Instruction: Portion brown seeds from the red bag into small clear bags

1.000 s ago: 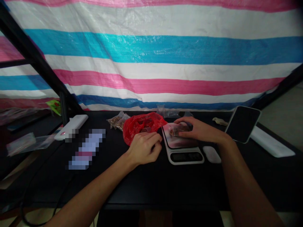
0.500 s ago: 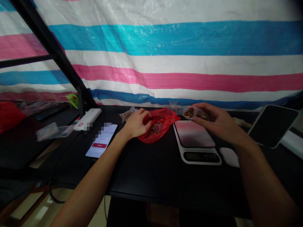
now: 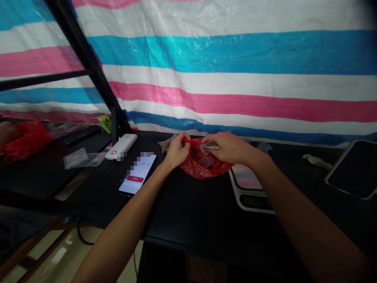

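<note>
My left hand is closed on the left rim of a red plastic bag. Small brown pieces and a round clear plastic item lie inside the bag. Over the bag's mouth, my right hand grips a small clear plastic container, tilted low toward the opening. Its contents are mostly hidden by my fingers. Behind my left hand sits a clear bag of brown bits. A white kitchen scale stands right of the red bag, partly covered by my right forearm.
A lit phone and a white power strip lie on the left. A dark-screened device stands at right. A striped tarp hangs behind the black table. Another person's hand is beside a red bag.
My right hand has moved left from above the scale to the red bag, carrying the clear container. My left hand now pinches the bag's rim. The view has shifted slightly.
</note>
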